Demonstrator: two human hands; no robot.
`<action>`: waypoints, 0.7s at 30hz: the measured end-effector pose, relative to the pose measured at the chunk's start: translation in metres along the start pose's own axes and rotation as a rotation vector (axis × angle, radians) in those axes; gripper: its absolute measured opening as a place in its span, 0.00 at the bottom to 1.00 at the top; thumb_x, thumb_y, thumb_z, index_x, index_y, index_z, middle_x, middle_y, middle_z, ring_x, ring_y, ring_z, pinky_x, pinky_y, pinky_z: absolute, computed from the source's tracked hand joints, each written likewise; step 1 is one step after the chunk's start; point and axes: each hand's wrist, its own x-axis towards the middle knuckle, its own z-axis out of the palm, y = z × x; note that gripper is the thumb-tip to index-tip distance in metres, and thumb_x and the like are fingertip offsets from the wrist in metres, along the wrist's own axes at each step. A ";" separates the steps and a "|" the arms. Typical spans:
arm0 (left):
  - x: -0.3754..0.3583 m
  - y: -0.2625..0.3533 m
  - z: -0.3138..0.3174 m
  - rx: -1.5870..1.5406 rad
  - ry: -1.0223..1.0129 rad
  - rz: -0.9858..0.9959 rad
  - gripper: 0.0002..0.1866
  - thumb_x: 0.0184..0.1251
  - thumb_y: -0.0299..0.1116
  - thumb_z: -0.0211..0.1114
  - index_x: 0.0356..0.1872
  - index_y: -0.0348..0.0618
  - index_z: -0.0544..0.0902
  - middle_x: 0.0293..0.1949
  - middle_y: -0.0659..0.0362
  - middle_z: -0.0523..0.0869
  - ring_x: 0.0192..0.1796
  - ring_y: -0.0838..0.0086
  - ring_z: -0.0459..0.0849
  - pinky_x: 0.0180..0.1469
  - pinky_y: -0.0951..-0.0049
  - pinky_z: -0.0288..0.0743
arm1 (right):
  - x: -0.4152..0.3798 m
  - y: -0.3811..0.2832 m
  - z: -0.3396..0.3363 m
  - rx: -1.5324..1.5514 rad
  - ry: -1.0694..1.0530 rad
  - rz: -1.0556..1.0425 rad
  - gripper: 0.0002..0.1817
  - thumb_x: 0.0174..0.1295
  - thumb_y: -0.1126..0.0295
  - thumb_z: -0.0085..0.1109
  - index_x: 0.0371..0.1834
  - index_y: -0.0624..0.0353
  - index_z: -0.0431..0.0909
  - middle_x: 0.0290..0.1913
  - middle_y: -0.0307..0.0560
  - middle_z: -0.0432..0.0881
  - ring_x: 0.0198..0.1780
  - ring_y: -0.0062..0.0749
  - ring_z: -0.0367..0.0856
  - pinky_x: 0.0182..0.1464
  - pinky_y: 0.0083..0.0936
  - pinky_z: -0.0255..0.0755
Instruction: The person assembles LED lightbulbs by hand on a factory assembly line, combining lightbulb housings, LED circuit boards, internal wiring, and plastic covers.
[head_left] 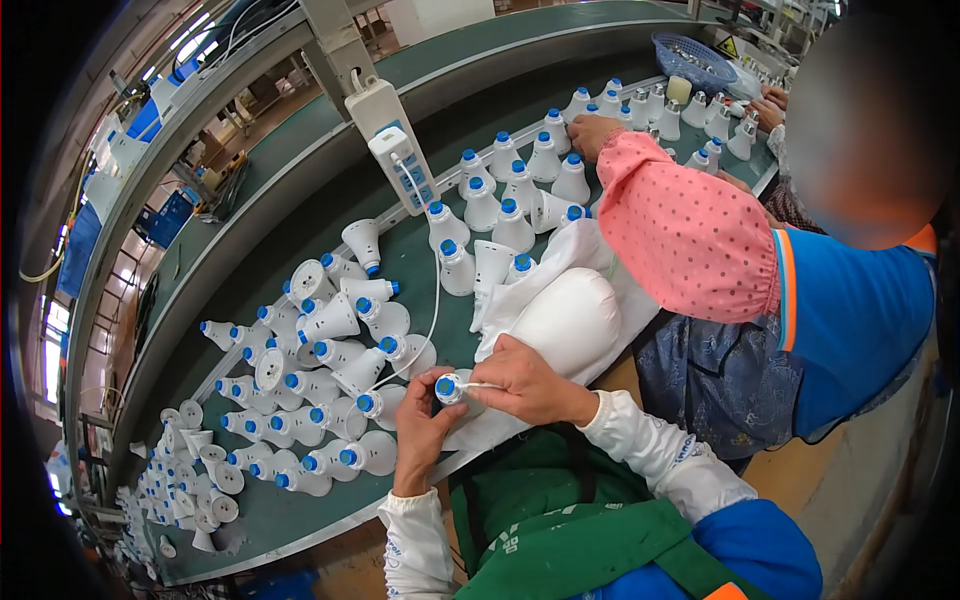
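Note:
My left hand point(425, 428) is closed around a white cone-shaped lamp housing point(450, 388), its blue cap tipped up toward me. My right hand point(538, 384) pinches a thin white cord-like piece point(484, 385), whose end reaches the housing beside the cap. Most of the housing's body is hidden between my hands. Just beyond my right hand lies a rounded white bundle point(570, 318) on white cloth. Many similar lamp housings point(332, 318) with blue caps lie on their sides to the left of my left hand.
A white cord point(437, 290) hangs from a plug in a power strip point(388, 130) and crosses the green bench point(400, 240). Upright housings point(515, 228) stand at the back. On my right, a co-worker's pink sleeve point(690, 225) reaches over them. A blue basket point(692, 62) sits farther off.

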 end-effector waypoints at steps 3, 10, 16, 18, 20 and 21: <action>0.000 0.003 -0.001 -0.029 -0.017 -0.024 0.28 0.45 0.13 0.66 0.52 0.36 0.73 0.52 0.59 0.76 0.55 0.73 0.74 0.60 0.74 0.65 | 0.001 -0.001 0.001 -0.007 -0.003 0.035 0.08 0.55 0.65 0.58 0.23 0.55 0.75 0.19 0.42 0.72 0.24 0.38 0.66 0.36 0.30 0.59; 0.000 0.004 -0.001 -0.039 -0.039 -0.034 0.28 0.46 0.13 0.65 0.54 0.36 0.73 0.53 0.59 0.76 0.56 0.74 0.74 0.61 0.74 0.65 | 0.000 0.003 0.001 -0.048 -0.039 0.004 0.08 0.56 0.64 0.58 0.23 0.55 0.76 0.18 0.42 0.73 0.23 0.38 0.65 0.35 0.30 0.59; 0.000 0.002 -0.001 -0.037 -0.032 -0.012 0.29 0.46 0.12 0.65 0.54 0.35 0.72 0.53 0.59 0.76 0.56 0.74 0.74 0.61 0.75 0.66 | 0.004 -0.003 0.002 0.055 0.017 0.110 0.09 0.55 0.65 0.58 0.21 0.55 0.74 0.18 0.42 0.72 0.24 0.39 0.65 0.35 0.31 0.59; 0.000 0.000 -0.003 -0.044 -0.029 -0.032 0.29 0.46 0.12 0.65 0.55 0.35 0.72 0.54 0.59 0.76 0.56 0.74 0.74 0.61 0.75 0.66 | 0.003 -0.001 0.006 0.050 0.021 0.103 0.09 0.54 0.65 0.58 0.21 0.55 0.74 0.18 0.42 0.71 0.24 0.39 0.65 0.35 0.31 0.59; 0.000 0.000 -0.002 -0.054 -0.027 -0.048 0.30 0.45 0.12 0.65 0.55 0.35 0.72 0.54 0.59 0.76 0.56 0.74 0.74 0.60 0.75 0.66 | 0.003 0.000 0.005 0.041 0.025 0.093 0.09 0.54 0.65 0.58 0.21 0.55 0.73 0.18 0.42 0.71 0.24 0.40 0.65 0.35 0.31 0.59; 0.001 0.001 -0.001 -0.065 -0.012 -0.053 0.29 0.45 0.12 0.65 0.54 0.35 0.72 0.54 0.58 0.76 0.56 0.74 0.74 0.61 0.75 0.66 | 0.003 0.000 0.002 0.037 -0.004 0.078 0.09 0.54 0.65 0.58 0.20 0.54 0.73 0.18 0.42 0.71 0.24 0.40 0.65 0.35 0.31 0.60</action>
